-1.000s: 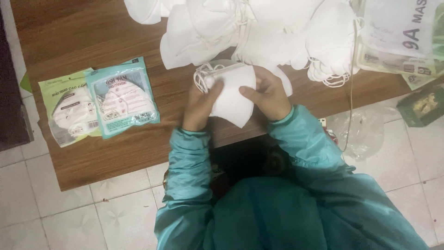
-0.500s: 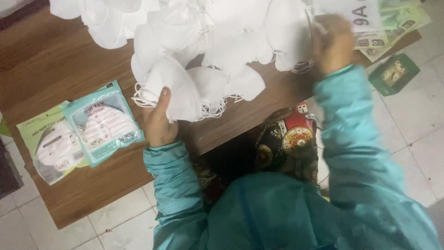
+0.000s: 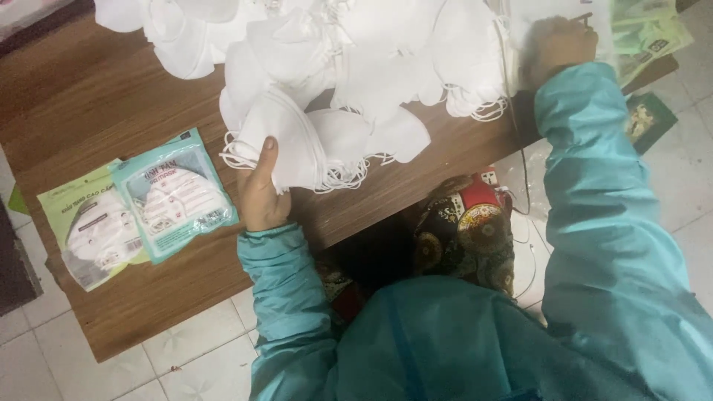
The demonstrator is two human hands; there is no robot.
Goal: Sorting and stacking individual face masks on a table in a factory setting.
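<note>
Left hand [image 3: 261, 194] pinching white mask stack [image 3: 286, 145] at near tabletop [image 3: 96, 104] edge; right hand [image 3: 555, 46] gripping far-right bag [image 3: 572, 15]. Risk: loose stack fans, slides off edge.

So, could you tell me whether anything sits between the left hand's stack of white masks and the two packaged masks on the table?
Nothing visible does. The left hand holds the stack of white masks, and only bare wooden table lies between it and the teal packet and green packet.
</note>
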